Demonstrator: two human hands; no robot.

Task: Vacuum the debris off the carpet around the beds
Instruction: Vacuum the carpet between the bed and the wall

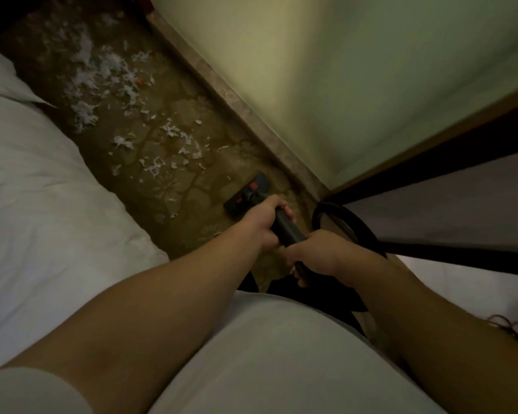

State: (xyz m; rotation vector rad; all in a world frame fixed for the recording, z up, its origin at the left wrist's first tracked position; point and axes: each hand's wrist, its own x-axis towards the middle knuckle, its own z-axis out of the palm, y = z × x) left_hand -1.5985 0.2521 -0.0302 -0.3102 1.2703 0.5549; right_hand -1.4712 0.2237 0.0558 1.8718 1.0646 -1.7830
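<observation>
Dim yellowish light falls on a narrow strip of brown patterned carpet [198, 201], which runs between a white-sheeted bed [42, 189] on one side and a pale wall [311, 70] with a stone-coloured skirting board [237, 100] on the other. A second bed [467, 282] shows at the near right, below a dark wooden frame. The black vacuum head [247, 194] sits flat on the carpet close to the skirting, at the near end of the strip. The left hand [262, 222] is wrapped round the dark tube [286, 227] just behind the head. The right hand [317, 253] grips the same tube further back, and the hose [350, 222] loops off beside it. By my reckoning most of the job here is still to do. The carpet right around the head looks fairly clean, with only a few stray flecks. Ahead of it lies a thin scatter of white paper shreds [174, 144]. Further up, beside the pillow end of the bed, the shreds pile thickly [102, 73], all untouched and well apart from the head.
</observation>
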